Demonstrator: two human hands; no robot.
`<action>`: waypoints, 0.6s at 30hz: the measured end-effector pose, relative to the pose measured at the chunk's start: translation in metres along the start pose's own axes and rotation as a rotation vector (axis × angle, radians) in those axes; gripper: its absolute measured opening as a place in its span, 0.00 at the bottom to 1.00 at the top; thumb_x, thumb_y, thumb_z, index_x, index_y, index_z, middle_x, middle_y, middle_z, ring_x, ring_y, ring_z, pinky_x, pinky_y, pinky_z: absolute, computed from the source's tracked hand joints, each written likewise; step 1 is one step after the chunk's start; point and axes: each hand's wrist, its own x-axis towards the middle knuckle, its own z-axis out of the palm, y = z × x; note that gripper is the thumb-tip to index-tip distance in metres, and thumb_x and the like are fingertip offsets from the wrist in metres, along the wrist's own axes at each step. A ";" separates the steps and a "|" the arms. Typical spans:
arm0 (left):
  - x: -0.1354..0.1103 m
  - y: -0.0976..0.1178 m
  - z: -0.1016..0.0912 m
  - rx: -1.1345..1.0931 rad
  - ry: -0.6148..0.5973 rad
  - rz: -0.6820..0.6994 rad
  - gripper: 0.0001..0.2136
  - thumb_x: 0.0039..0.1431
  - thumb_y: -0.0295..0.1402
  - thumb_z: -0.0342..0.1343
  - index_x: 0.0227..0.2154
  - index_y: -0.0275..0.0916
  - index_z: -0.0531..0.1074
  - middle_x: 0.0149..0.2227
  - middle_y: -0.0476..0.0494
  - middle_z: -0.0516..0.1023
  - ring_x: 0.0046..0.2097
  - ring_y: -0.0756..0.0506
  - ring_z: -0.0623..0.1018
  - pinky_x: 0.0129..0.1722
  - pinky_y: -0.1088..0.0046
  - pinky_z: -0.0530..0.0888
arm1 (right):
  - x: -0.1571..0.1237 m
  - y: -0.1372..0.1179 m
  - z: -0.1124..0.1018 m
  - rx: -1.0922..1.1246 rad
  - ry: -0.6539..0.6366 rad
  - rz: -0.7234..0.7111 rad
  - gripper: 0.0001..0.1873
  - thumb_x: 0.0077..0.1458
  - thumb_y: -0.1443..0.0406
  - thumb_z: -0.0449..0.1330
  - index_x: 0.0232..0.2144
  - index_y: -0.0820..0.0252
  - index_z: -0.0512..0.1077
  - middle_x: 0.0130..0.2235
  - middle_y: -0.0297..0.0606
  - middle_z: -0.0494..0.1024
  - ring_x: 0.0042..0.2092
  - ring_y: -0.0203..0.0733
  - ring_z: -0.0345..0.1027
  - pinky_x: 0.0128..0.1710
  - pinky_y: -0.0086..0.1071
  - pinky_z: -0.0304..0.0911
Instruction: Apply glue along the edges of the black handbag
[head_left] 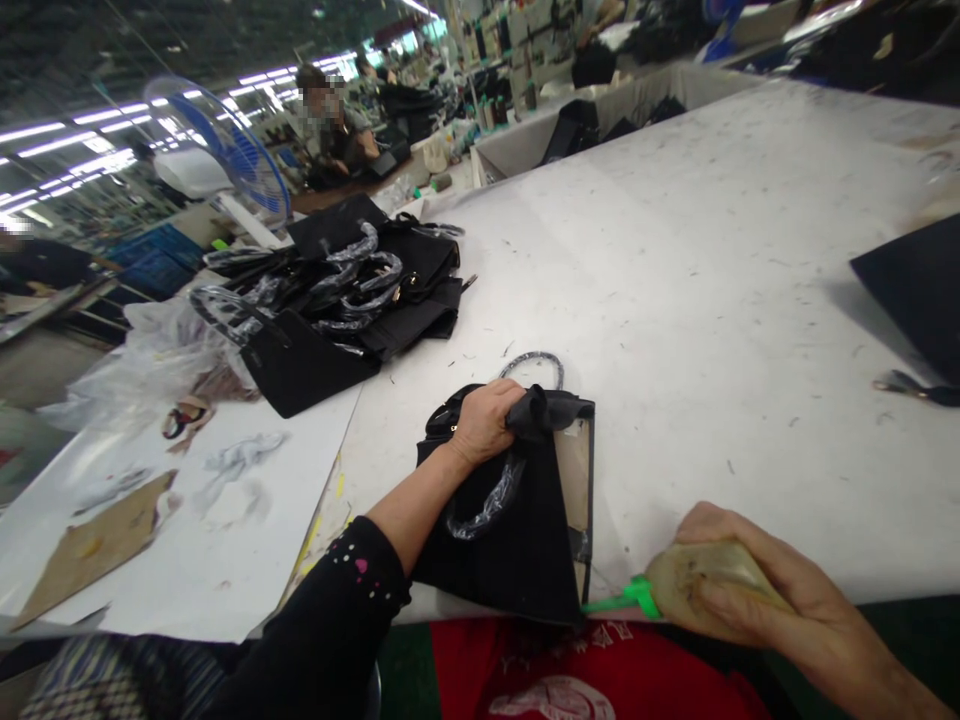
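A black handbag (517, 540) lies on the white table close to its front edge, its handles (491, 505) wrapped in clear plastic. My left hand (487, 418) is closed on the black material at the top of the bag, folding it back. Along the bag's right side a beige inner face (576, 480) shows. In my right hand (757, 590) is a yellowish squeeze bottle with a green nozzle (637, 596), fingers wrapped round its body. The nozzle's thin tip points left and reaches the bag's lower right corner; whether it touches cannot be made out.
A pile of black handbags (337, 290) stands at the back left, beside crumpled clear plastic (165, 350). Brown cardboard (101, 545) lies at left. Another black piece (919, 300) is at the right edge. Behind are a blue fan (232, 150) and a person (334, 130).
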 end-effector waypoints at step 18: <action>0.000 -0.001 -0.001 -0.009 0.013 0.009 0.12 0.49 0.20 0.58 0.35 0.41 0.75 0.37 0.44 0.82 0.41 0.41 0.82 0.40 0.68 0.76 | -0.005 0.010 -0.001 -0.109 0.116 -0.182 0.10 0.72 0.51 0.65 0.46 0.47 0.79 0.42 0.36 0.80 0.39 0.47 0.78 0.35 0.34 0.75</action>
